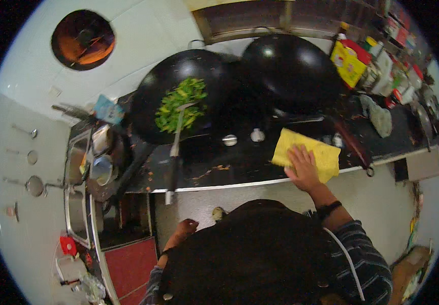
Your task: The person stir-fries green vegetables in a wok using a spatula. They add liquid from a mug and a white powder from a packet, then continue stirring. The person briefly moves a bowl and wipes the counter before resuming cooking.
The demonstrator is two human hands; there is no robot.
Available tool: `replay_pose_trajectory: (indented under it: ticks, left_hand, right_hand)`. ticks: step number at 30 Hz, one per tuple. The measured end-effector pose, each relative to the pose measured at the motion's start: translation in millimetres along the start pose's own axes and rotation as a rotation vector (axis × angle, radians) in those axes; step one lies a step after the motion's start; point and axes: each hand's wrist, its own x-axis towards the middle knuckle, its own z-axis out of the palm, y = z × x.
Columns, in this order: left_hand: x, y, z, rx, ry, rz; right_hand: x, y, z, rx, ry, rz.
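My right hand (302, 167) lies flat, fingers spread, on a yellow cloth (324, 154) at the front of the black countertop (204, 171). Down at the lower left, my left hand (187, 227) hangs in front of the counter, its fingers partly curled; whether it holds anything is unclear. Behind the counter's front edge, chopped green vegetables (183, 91) fill part of the left wok (147, 95). A metal spatula (177, 141) with a black handle rests across that wok's rim. To the right stands another dark wok (292, 72), with a reddish-brown handle (351, 143) beside the cloth.
Two stove knobs (257, 135) sit left of the cloth. Seasoning packets and bottles (379, 72) crowd the right back, near a grey-green cloth-like item (378, 116). At left are bowls (102, 169) and a metal sink (77, 213). Food scraps (219, 167) lie on the counter.
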Motion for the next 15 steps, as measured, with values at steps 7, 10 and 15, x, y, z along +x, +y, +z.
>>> replay_pose_trajectory:
  ticks: [7,10,15]
  left_hand:
    - [17.0,-24.0,-97.4,0.091,-0.176,0.090]
    - [0.6,-50.5,-137.8,-0.090,-0.204,0.321]
    - [-41.5,-80.4,-207.1,0.004,-0.327,0.526]
  right_hand:
    - [-1.6,-54.7,7.8,0.006,-0.158,-0.266]
    - [-10.6,-23.3,-13.6,0.009,-0.015,-0.106]
    - [-26.3,18.7,-20.3,-0.130,-0.059,0.118]
